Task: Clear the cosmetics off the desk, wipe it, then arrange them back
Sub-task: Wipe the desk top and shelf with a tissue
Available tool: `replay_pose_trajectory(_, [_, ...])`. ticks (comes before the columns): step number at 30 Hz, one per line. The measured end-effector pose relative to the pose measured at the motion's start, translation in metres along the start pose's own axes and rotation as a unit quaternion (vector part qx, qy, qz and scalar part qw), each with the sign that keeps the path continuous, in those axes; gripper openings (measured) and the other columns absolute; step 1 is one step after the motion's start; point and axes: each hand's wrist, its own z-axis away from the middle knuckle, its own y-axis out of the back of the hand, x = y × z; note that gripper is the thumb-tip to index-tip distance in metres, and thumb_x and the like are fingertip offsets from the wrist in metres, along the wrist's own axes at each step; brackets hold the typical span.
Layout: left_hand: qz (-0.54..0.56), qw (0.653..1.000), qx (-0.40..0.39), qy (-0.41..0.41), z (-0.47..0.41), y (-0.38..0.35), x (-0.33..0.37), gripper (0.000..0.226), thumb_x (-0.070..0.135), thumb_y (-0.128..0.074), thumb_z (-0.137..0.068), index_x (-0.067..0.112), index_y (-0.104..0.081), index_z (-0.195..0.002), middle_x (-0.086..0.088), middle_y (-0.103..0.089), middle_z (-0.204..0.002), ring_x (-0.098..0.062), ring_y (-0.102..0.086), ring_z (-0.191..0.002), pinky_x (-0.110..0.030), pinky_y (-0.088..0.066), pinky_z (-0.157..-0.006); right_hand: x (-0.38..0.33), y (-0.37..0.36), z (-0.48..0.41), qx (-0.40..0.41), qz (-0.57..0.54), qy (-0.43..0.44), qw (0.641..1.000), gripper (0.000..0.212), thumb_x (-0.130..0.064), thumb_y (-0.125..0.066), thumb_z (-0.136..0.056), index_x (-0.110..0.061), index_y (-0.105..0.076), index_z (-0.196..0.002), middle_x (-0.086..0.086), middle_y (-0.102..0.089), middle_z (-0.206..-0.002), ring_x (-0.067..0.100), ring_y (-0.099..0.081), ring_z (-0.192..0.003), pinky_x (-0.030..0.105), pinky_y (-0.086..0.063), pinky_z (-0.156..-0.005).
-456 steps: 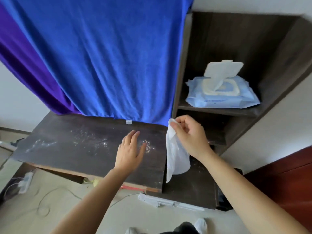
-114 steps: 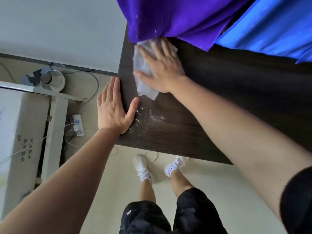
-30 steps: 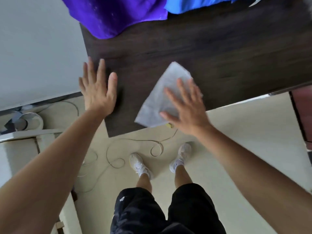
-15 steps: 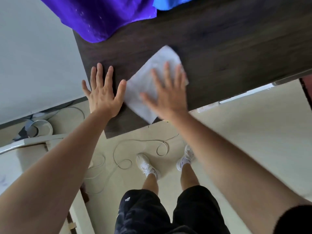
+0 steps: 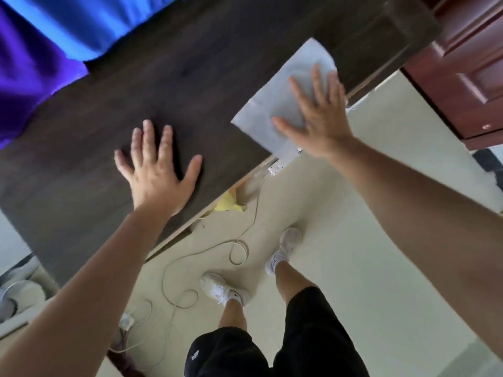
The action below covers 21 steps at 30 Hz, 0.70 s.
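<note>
Blue cloth [image 5: 89, 20] beside purple cloth [image 5: 30, 77]; white cable [image 5: 256, 205] on floor [image 5: 367, 240].

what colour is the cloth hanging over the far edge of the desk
Two colours: a purple cloth on the left and a blue cloth beside it, seen in the head view.

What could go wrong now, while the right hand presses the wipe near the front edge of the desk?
1. The wipe hangs partly over the front edge of the desk under the right hand; it may slip off onto the floor.
2. A cable loops on the floor close to the shoes; a step could catch it.
</note>
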Motion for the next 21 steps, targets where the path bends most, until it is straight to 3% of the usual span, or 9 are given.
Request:
replay_pose_trajectory(4, [-0.005, 1.0, -0.01, -0.019, -0.03, -0.011, 0.073, 0.08, 0.076, -0.02, -0.092, 0.03, -0.017, -0.158, -0.003, -0.003, -0.168, -0.025, -0.002, -0.154, -0.061, 0.001, -0.12, 0.068, 0.016, -0.051, -0.022, -0.004, -0.049, 0.999, 0.099, -0.091, -0.024, -0.08, -0.036, -0.009, -0.161, 0.015, 0.003, -0.169, 0.048, 0.005, -0.152, 0.058, -0.003, -0.122])
replay_pose_trajectory(9, [0.002, 1.0, -0.003, -0.021, -0.081, -0.023, 0.157, 0.076, 0.071, -0.021, -0.094, 0.028, -0.02, -0.157, -0.003, -0.005, -0.168, -0.027, -0.001, -0.154, -0.063, 0.002, -0.119, 0.125, 0.025, -0.099, -0.02, 0.011, -0.033, 0.999, 0.1, -0.094, -0.015, -0.079, -0.037, -0.006, -0.16, 0.014, 0.004, -0.169, 0.047, 0.005, -0.152, 0.058, -0.003, -0.123])
replay_pose_trajectory(16, [0.046, 0.999, 0.023, 0.009, -0.163, -0.034, 0.264, 0.078, 0.073, -0.022, -0.092, 0.028, -0.023, -0.156, -0.003, -0.005, -0.168, -0.026, 0.001, -0.154, -0.064, 0.004, -0.118, 0.161, 0.028, -0.14, -0.019, -0.01, 0.002, 1.0, 0.098, -0.095, -0.012, -0.08, -0.038, -0.005, -0.16, 0.013, 0.004, -0.169, 0.044, 0.0, -0.154, 0.056, -0.01, -0.124])
replay_pose_trajectory(21, [0.027, 0.998, 0.047, 0.038, -0.171, -0.039, 0.282, 0.087, 0.08, -0.021, -0.088, 0.027, -0.022, -0.157, -0.006, -0.009, -0.167, -0.025, -0.003, -0.154, -0.06, 0.001, -0.121, 0.162, 0.025, -0.145, -0.012, -0.024, -0.005, 1.0, 0.097, -0.094, -0.015, -0.081, -0.037, -0.009, -0.16, 0.012, 0.002, -0.169, 0.044, -0.005, -0.154, 0.057, -0.014, -0.122])
